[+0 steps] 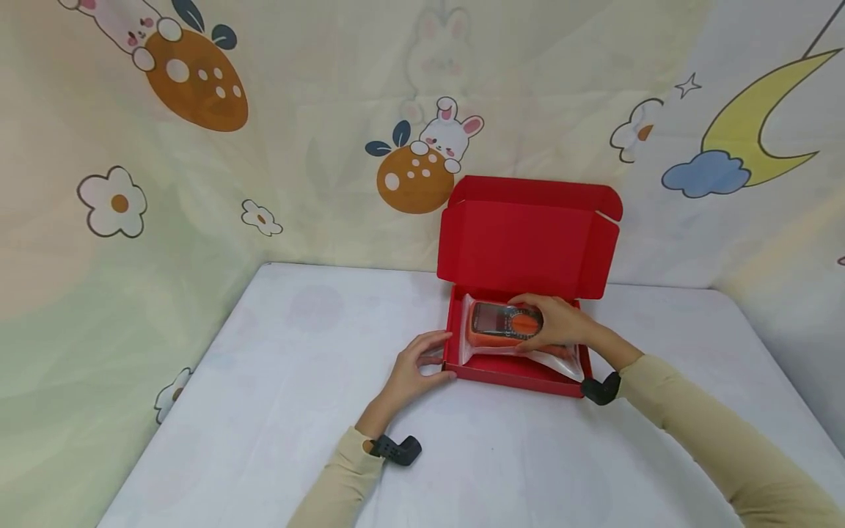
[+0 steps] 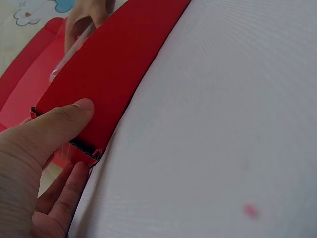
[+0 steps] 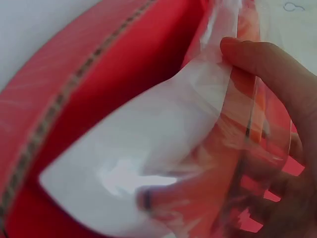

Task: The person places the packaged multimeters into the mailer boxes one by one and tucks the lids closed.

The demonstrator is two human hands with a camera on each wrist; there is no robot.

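Observation:
An open red cardboard box [image 1: 515,377] sits on the table, its lid [image 1: 528,246] raised at the back. An orange multimeter [image 1: 496,320] with a dark face and an orange dial lies in a clear plastic bag [image 3: 133,158] inside the box. My right hand [image 1: 561,323] grips the bagged multimeter across its right end, thumb on the near side and fingers on the far side. At the box's left front corner my left hand [image 1: 411,372] holds on, its thumb against the front wall in the left wrist view and the other fingers around the side.
The table [image 1: 284,381] has a white cover. Behind and beside it hangs a pale cloth [image 1: 317,161] printed with rabbits, flowers and a moon; the raised lid stands close to it. A dark band with a camera is on each wrist.

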